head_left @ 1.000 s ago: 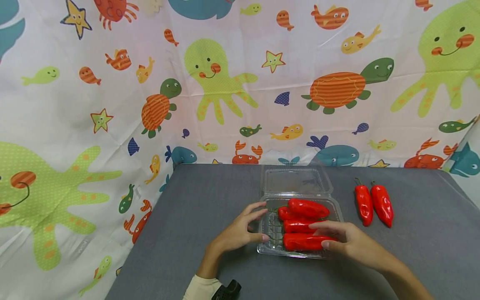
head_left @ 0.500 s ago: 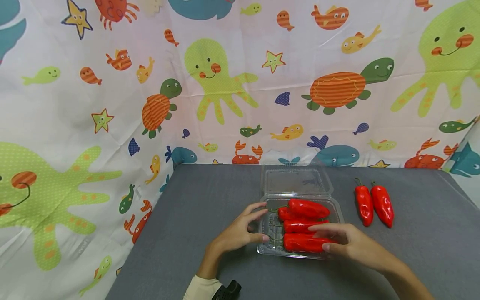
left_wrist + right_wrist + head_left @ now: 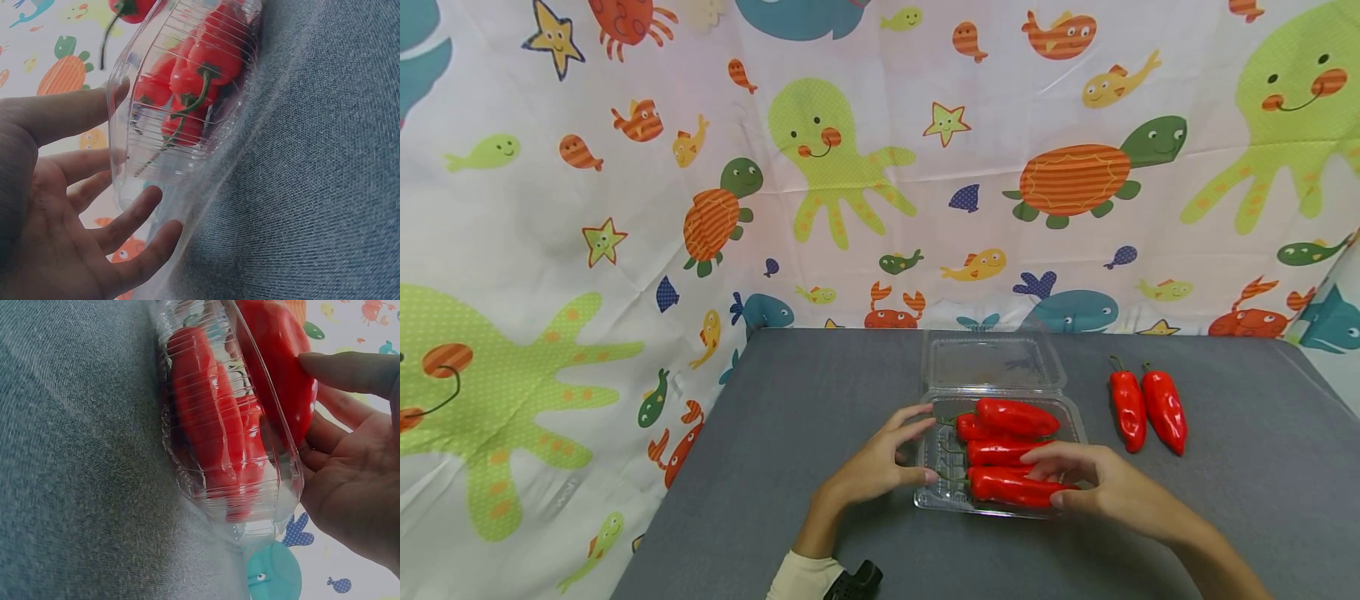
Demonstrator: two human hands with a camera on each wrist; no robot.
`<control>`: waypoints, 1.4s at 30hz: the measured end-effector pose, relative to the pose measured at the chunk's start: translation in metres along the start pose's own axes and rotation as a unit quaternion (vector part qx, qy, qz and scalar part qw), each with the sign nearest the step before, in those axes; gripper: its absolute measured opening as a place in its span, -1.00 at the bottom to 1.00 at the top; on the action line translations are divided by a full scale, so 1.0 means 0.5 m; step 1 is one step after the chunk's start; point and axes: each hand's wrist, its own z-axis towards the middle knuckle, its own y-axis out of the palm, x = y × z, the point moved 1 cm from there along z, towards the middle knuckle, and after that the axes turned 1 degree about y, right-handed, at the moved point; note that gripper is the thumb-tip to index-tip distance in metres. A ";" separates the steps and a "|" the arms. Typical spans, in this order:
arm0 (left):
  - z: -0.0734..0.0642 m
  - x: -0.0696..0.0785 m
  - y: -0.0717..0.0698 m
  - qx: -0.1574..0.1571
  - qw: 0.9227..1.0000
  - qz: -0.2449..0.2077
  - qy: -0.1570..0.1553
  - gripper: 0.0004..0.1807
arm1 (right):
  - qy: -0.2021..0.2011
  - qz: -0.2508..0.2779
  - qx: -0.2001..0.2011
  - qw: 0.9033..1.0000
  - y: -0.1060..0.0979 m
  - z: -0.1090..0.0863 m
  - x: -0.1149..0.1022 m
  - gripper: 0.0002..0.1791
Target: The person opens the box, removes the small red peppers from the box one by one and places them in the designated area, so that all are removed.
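two hands (image 3: 872, 468) (image 3: 1101, 487) astride the clear container (image 3: 942, 493)

I have the left hand (image 3: 867, 473) with its fingers (image 3: 131, 219) parted, thumb (image 3: 916, 476) apart from them; my right hand (image 3: 1108, 487) curves its fingers (image 3: 1063, 451) opposite its thumb (image 3: 353, 370), forearm (image 3: 1206, 546) behind them.

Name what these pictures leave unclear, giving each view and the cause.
Head view: right end of the middle packed pepper, partly behind the right hand.
Head view: dark wrist device, cut by bottom edge.
Left wrist view: uppermost pepper, cut by top edge.
Right wrist view: stem end of the held pepper, beyond the top edge.
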 end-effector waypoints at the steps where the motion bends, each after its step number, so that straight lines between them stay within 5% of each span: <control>1: 0.000 0.000 0.000 0.000 1.000 0.000 0.000 -0.17 | 0.001 -0.001 -0.001 1.000 0.000 0.000 0.000 -0.39; 20: 0.000 0.001 -0.001 0.003 1.000 -0.002 0.003 -0.15 | -0.007 0.038 0.030 0.999 -0.008 -0.006 -0.007 -0.39; 28: -0.001 -0.002 -0.002 0.003 1.000 0.000 0.004 -0.14 | -0.001 0.013 0.107 0.994 -0.014 -0.008 -0.008 -0.33; 42: -0.001 0.002 0.001 0.006 1.000 0.001 0.000 -0.15 | 0.020 -0.033 0.239 0.970 -0.073 -0.047 -0.008 -0.32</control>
